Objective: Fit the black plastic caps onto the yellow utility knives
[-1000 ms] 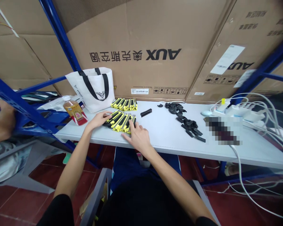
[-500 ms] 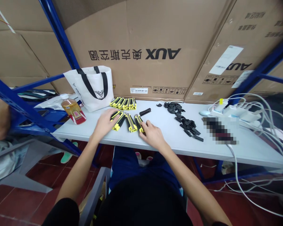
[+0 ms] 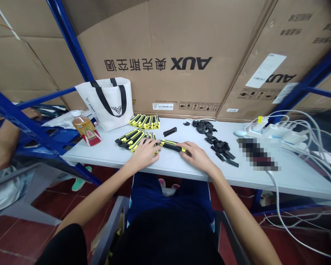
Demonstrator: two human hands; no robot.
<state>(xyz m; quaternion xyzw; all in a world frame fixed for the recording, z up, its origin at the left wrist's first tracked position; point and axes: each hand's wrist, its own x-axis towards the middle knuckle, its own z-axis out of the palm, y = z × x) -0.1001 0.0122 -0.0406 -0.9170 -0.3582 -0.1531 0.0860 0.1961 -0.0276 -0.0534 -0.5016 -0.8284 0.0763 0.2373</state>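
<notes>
at the far left of the frame another person's arm (image 3: 1, 141) reaches in behind a blue rack beam (image 3: 27, 127). just right of it, at the left end of the pale table (image 3: 182, 167), a capped drink bottle (image 3: 86, 128) lies tilted beside a white tote bag (image 3: 107, 101) with black handles, which stands against the large cardboard box (image 3: 168, 48) behind. right of the bag, one row of yellow-and-black utility knives (image 3: 145, 121) lies at the table's back edge, and a second fanned row of knives (image 3: 131, 139) lies nearer the front. the person's left hand (image 3: 144, 154) rests palm down at the right end of that nearer row, fingers (image 3: 151, 144) slightly spread over the last knives. immediately to its right, a single utility knife (image 3: 171, 146) lies crosswise near the frame's centre, its left tip just beside the left hand; the right hand (image 3: 196, 156) touches its right end, fingers loosely curled, though whether they pinch it cannot be told. a small black clip (image 3: 170, 131) lies behind this knife. further right, a loose heap of black plastic parts (image 3: 216, 142) trails toward the front edge, followed by a blurred-out patch, then white power strips (image 3: 276, 130) and tangled white cables (image 3: 306, 132) at the right of the frame.
</notes>
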